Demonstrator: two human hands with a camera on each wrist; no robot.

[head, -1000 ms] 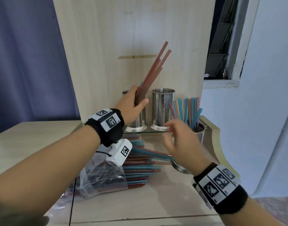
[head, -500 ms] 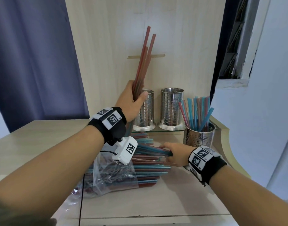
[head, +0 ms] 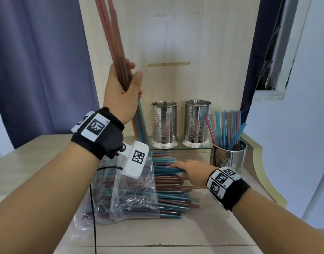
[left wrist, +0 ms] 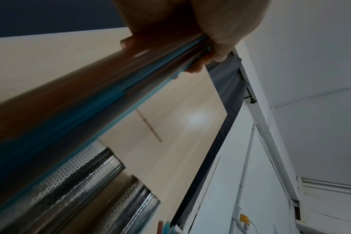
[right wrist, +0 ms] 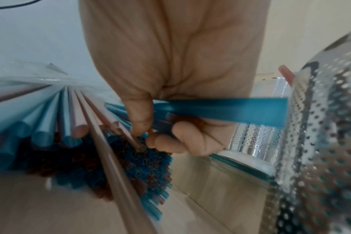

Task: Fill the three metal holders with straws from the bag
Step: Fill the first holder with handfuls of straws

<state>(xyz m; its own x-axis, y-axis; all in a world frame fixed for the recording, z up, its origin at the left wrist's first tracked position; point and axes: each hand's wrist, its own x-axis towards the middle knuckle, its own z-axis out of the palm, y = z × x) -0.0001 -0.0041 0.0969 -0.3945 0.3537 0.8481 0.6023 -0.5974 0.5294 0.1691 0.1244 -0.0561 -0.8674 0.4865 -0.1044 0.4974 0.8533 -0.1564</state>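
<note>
The left hand (head: 121,88) grips a bundle of straws (head: 111,33) above the worktop, best lowered upright into an empty holder (head: 164,123), while the right hand (head: 190,171) pinches straws at the bag (head: 132,195).

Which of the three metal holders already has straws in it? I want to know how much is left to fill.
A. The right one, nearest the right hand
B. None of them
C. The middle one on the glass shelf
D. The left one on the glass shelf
A: the right holder has blue and red straws standing in it, while the two holders on the glass shelf show none.
</note>
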